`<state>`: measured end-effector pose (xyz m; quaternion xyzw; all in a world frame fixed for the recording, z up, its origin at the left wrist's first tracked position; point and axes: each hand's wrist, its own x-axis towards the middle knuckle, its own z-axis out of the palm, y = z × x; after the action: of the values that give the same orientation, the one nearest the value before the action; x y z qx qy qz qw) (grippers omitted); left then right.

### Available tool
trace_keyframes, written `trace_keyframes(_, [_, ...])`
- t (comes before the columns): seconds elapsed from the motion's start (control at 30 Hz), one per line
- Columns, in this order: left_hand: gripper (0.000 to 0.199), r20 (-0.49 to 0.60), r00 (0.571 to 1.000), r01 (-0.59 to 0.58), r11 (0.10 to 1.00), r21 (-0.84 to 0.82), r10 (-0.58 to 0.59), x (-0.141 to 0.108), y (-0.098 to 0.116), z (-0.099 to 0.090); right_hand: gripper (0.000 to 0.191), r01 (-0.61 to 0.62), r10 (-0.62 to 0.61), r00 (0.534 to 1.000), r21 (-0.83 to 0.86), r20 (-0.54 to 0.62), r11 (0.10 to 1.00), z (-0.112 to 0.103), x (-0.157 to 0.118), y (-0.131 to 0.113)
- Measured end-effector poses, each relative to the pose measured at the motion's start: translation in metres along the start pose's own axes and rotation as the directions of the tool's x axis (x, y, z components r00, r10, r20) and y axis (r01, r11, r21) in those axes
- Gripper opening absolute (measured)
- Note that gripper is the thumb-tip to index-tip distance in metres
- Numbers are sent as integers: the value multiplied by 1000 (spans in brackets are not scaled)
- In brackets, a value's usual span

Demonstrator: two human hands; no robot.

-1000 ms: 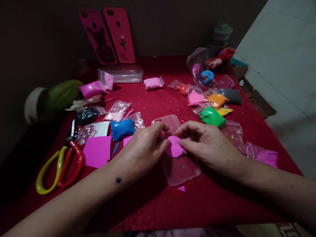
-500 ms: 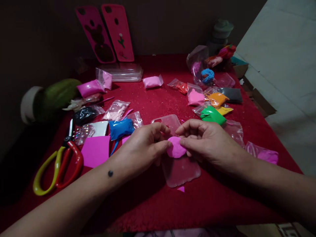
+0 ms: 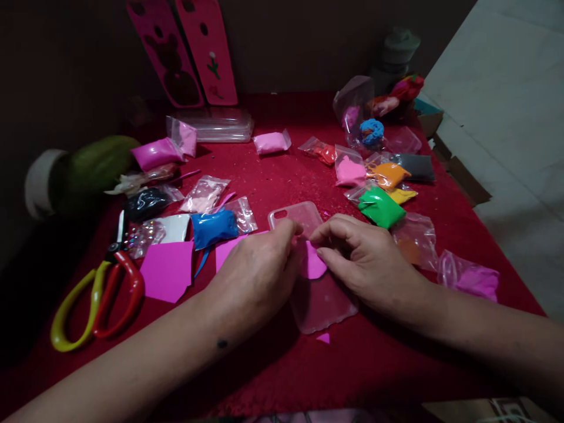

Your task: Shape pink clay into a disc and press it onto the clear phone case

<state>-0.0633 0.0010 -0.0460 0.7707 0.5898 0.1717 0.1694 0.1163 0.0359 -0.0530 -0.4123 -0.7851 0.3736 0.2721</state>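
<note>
A flattened piece of pink clay (image 3: 314, 264) is held between my two hands, over a clear phone case (image 3: 324, 305) lying on the red cloth. My left hand (image 3: 264, 267) is closed at the clay's left edge, its fingertips partly hidden behind the back of the hand. With thumb and forefinger, my right hand (image 3: 365, 258) pinches the clay's upper right edge. A small pink scrap (image 3: 324, 338) lies just below the case. Left of my left hand are pink sheets (image 3: 167, 270) and a bag of blue clay (image 3: 215, 228).
Scissors (image 3: 118, 294) with yellow and red handles lie at the left. Several clay bags, including a green one (image 3: 381, 205), lie at the right. Two decorated pink phone cases (image 3: 211, 53) lean at the back, behind stacked clear cases (image 3: 220, 126). A jar (image 3: 39, 182) stands far left.
My left hand has turned over, its back now more toward me, covering the clay's left side. My right fingers have shifted to the clay's upper edge. The view has moved slightly.
</note>
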Motion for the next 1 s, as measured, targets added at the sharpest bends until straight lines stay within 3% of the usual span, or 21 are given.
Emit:
trace_keyframes(0.23, [27,49,998,41,991,129,-48,-4,3,-2,20,21,-22,1000,-43,-20,999,2,1,0])
trace_keyframes(0.47, [26,5,1000,-19,983,184,18,-6,0,0,18,-36,36,999,1,-40,999,-7,0,-4])
trace_keyframes(0.6, [19,-153,980,-110,988,110,126,-8,-4,-4,20,160,-165,986,-135,-29,978,-15,-6,-10])
trace_keyframes(0.7, [11,-218,954,-198,978,64,207,-9,-5,-9,24,382,-365,924,-320,115,867,-17,-16,-14])
trace_keyframes(0.8, [16,-192,920,-343,939,31,342,-8,-6,-14,32,536,-498,839,-487,219,689,-13,-29,-16])
trace_keyframes(0.9, [24,-133,863,-496,868,-38,487,-10,-7,-19,39,589,-582,781,-577,227,566,-6,-43,-17])
trace_keyframes(1.0, [28,-90,852,-524,846,-105,516,-12,-7,-22,33,587,-585,775,-614,239,527,1,-53,-14])
